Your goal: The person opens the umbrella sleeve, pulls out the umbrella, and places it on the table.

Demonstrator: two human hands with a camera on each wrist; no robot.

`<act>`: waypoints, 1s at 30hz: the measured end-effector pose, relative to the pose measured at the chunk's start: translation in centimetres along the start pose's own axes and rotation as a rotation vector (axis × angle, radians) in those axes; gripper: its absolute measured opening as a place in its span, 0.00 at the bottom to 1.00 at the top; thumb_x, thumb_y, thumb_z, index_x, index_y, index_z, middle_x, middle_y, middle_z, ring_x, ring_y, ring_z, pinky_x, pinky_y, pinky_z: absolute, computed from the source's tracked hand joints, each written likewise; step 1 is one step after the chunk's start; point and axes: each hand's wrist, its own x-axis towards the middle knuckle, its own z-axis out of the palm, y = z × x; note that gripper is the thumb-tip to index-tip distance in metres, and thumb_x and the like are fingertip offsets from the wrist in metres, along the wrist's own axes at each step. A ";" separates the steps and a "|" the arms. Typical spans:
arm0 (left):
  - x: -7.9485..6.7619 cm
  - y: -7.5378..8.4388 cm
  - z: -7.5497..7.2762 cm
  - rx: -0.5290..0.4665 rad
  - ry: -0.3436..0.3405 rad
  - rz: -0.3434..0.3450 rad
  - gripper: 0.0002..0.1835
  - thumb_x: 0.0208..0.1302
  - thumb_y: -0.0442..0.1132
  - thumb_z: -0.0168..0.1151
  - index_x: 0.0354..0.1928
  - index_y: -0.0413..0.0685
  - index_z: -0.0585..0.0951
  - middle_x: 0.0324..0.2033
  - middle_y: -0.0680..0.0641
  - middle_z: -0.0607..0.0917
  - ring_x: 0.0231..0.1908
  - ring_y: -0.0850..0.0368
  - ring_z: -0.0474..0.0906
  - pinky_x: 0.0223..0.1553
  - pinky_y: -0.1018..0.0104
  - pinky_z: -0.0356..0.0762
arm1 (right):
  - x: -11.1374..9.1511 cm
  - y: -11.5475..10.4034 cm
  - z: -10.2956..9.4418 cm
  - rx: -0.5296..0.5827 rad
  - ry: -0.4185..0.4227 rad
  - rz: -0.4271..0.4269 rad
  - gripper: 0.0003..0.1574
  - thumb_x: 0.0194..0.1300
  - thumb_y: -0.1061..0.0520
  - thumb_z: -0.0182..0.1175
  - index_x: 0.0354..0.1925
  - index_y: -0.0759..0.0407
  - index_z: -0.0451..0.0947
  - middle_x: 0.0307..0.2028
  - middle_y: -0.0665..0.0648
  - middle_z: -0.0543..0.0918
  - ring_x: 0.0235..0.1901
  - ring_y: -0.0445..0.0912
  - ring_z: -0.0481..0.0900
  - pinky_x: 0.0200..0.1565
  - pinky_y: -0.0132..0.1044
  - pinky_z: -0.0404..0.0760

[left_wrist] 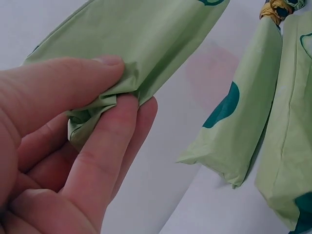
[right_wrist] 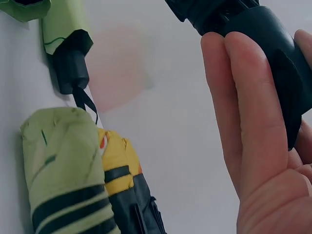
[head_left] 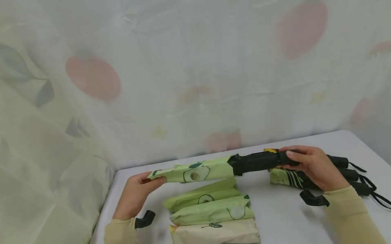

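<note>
Pinched in my left hand (head_left: 135,192) is the closed end of a pale green avocado-print umbrella sleeve (head_left: 195,173). The thumb lies on one face and the fingers bend behind it, creasing the cloth (left_wrist: 141,44). A black folded umbrella (head_left: 260,162) extends from the sleeve's right end, its far part hidden inside. My right hand (head_left: 314,164) holds the umbrella by its handle (right_wrist: 270,44), thumb in front and fingers behind. Sleeve and umbrella form one level line above the table. Below them lie two green sleeves (head_left: 203,194) (head_left: 212,211) and a cream sleeve (head_left: 215,234).
Several folded umbrellas with black handles and straps (head_left: 381,199) lie at the right of the white table (head_left: 287,225). One is green with black stripes (right_wrist: 66,161), another yellow and black (right_wrist: 122,161). Behind, a sheathed green umbrella (right_wrist: 66,24) shows its black handle. A printed curtain (head_left: 187,57) hangs behind.
</note>
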 end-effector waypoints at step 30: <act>3.2 -5.0 2.1 0.011 -0.080 -0.069 0.22 0.69 0.47 0.77 0.59 0.44 0.88 0.51 0.47 0.92 0.53 0.57 0.86 0.58 0.61 0.83 | -8.9 0.4 -9.7 0.023 0.145 0.029 0.19 0.85 0.66 0.53 0.64 0.64 0.85 0.58 0.41 0.87 0.57 0.30 0.85 0.55 0.43 0.91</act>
